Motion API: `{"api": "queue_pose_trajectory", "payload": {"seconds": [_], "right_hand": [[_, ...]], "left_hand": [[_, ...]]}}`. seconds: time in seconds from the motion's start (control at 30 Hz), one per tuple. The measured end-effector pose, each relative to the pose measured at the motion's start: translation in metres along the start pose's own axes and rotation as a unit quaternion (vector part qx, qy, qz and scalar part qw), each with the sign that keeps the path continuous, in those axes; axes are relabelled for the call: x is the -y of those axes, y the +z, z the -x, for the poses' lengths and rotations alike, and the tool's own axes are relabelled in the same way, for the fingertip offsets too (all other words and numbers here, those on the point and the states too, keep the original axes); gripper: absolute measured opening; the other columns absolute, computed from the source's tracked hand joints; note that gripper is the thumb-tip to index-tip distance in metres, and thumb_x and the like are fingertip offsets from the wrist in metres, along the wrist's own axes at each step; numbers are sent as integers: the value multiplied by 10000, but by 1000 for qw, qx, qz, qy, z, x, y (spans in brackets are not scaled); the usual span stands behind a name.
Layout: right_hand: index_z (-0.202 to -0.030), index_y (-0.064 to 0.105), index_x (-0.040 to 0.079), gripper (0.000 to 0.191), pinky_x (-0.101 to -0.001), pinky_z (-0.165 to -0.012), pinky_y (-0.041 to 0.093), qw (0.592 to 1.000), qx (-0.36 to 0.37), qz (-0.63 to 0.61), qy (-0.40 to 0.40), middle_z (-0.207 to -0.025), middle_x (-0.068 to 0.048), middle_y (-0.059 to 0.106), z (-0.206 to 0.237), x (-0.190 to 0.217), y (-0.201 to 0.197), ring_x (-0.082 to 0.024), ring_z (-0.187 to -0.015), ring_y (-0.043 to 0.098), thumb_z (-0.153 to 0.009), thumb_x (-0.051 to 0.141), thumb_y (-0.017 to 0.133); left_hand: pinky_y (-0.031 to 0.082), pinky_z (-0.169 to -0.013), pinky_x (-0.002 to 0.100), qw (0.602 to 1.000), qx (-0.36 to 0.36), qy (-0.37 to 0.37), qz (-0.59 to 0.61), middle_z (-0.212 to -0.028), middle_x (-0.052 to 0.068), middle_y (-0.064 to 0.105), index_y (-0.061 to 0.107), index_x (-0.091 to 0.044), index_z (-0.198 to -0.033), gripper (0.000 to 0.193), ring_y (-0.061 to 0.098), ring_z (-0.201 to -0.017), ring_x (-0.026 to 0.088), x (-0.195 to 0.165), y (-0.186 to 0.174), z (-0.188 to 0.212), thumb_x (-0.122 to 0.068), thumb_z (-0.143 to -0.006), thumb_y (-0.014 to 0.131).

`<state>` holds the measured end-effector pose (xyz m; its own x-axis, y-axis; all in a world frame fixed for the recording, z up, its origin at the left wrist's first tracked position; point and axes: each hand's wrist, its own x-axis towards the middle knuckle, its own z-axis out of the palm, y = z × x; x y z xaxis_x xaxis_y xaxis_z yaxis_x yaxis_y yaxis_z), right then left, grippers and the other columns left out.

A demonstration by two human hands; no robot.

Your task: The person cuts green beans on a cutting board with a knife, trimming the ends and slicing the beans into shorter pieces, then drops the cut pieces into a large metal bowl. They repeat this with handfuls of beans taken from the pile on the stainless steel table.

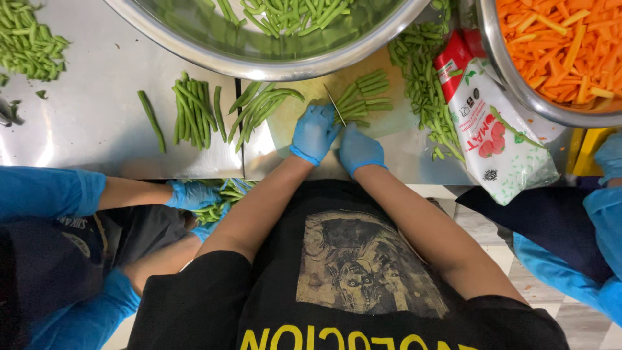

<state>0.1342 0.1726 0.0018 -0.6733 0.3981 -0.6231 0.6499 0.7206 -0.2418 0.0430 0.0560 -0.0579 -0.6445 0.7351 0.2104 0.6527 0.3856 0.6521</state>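
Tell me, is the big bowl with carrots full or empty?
Full: the carrot bowl is heaped with orange carrot sticks near its rim.

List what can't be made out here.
- Knife handle: head view, hidden between the gloved left hand and right hand; gripping hand unclear.
- Bean bowl and carrot bowl: cut by the top edge.
- Co-worker's beans: partly below the table edge.

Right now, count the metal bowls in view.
2, both cut off by the frame: a bowl of green beans at top centre, a bowl of carrot sticks at top right.
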Motion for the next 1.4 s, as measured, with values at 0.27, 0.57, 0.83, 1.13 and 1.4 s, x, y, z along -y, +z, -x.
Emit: {"api": "queue_pose_trajectory", "payload": {"seconds": [0.27, 0.57, 0.83, 1.13, 1.4], "right_hand": [[-1187, 535, 58, 268, -590, -880, 516, 1000, 9, 9, 12, -1070, -298, 712, 28, -20, 11, -496, -984, 686, -999, 212, 422], [-1195, 579, 121, 319, -583, -812, 515, 994, -56, -77, -61, -1058, -249, 692, 94, -128, 37, -491, -941, 655, -996, 355, 492], [-1124, 606, 71, 261, -603, -839, 494, 974, -196, -51, 104, -1067, -261, 690, 79, -194, 66, -491, -988, 646, -1047, 314, 548], [-1249, 568, 29, 377, -604, -819, 500, 957, -259, -40, 122, -1017, -309, 691, 46, -187, 46, -519, -910, 652, -1025, 329, 522], [-1221, 570, 37, 366, -597, -800, 513, 955, -266, -52, 119, -1020, -304, 694, 45, -189, 41, -511, -892, 663, -1017, 338, 524]], "left_hand": [[516, -864, 462, 1000, -9, 11, -20, -1076, 193, 614, 634, -3, -1136, 395, 581, -1000, 387, -8, -8, -2, -189, -810, 755], [481, -870, 524, 994, 101, 28, -27, -1073, 161, 607, 597, -59, -1089, 380, 575, -1007, 378, -10, -30, 5, -244, -807, 772], [474, -971, 508, 998, 1, 42, -52, -1350, 278, 547, 512, 8, -1365, 877, 563, -1136, 419, -53, -70, -22, -403, -662, 836], [572, -777, 434, 967, 123, -65, -215, -1000, 145, 684, 607, -44, -1189, 354, 698, -903, 300, -48, 31, -105, -155, -855, 646], [563, -646, 463, 986, 80, 138, -39, -862, 126, 683, 652, -99, -926, 105, 699, -767, 330, -91, -23, -96, -99, -869, 565]]}}
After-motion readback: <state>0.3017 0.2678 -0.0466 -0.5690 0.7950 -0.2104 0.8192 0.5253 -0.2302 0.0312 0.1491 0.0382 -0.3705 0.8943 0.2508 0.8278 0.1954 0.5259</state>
